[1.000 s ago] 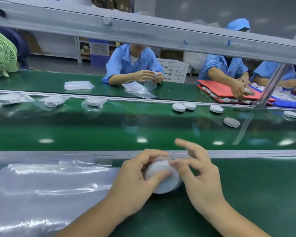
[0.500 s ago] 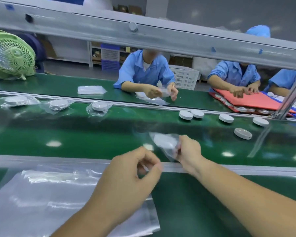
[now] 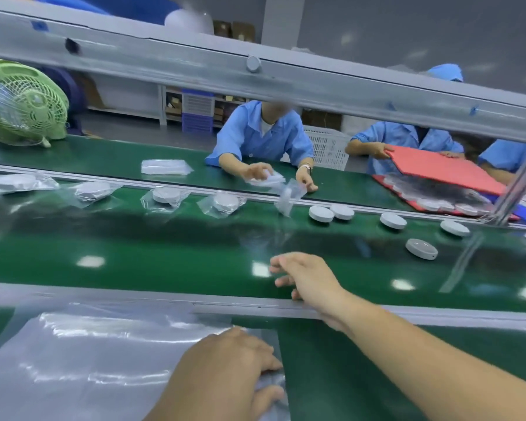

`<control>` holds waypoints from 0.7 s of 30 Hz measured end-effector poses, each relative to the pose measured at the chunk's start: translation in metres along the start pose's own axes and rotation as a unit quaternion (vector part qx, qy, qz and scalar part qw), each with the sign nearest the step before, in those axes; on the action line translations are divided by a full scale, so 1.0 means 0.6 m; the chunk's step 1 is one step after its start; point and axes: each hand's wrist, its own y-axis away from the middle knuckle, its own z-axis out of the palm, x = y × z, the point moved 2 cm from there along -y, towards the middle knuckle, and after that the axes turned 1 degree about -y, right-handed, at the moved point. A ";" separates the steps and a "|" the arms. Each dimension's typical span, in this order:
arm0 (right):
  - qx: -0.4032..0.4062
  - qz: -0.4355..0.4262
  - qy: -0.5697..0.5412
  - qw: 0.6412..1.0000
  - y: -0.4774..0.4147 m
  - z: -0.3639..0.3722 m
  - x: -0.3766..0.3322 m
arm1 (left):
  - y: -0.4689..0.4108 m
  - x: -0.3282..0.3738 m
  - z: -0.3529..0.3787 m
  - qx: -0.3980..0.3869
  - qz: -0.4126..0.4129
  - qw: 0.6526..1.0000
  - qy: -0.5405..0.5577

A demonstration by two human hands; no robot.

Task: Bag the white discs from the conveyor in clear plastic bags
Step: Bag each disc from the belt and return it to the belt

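Nearest, the left hand [image 3: 225,369] lies flat on the stack of clear bags [image 3: 104,354], the empty right hand [image 3: 304,275] spreads over the conveyor [image 3: 164,253], beyond lie four bagged discs [image 3: 164,196], and several bare white discs [image 3: 321,213] seemingly remain unbagged.

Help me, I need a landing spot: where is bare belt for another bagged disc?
Free: the near belt strip left of the right hand. Crowded: the far edge, with bagged discs and loose discs.
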 end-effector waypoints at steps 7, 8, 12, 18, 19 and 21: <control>0.046 -0.066 -0.031 0.996 0.169 -0.046 0.062 | 0.001 0.009 0.017 0.054 -0.003 0.997 -0.052; 0.052 -0.080 -0.019 0.995 0.179 -0.045 0.062 | 0.001 0.010 0.018 0.071 0.000 0.996 -0.062; 0.024 -0.108 0.050 0.993 0.182 -0.036 0.062 | 0.002 0.020 0.021 0.104 0.008 0.991 -0.087; 0.023 -0.117 0.057 0.991 0.176 -0.039 0.065 | 0.002 0.012 0.028 0.112 -0.002 0.992 -0.061; 0.023 -0.121 0.059 0.991 0.175 -0.039 0.065 | 0.001 0.010 0.029 0.106 -0.005 0.993 -0.058; 0.018 -0.129 0.070 0.989 0.172 -0.037 0.065 | 0.000 0.003 0.034 0.101 -0.007 0.994 -0.050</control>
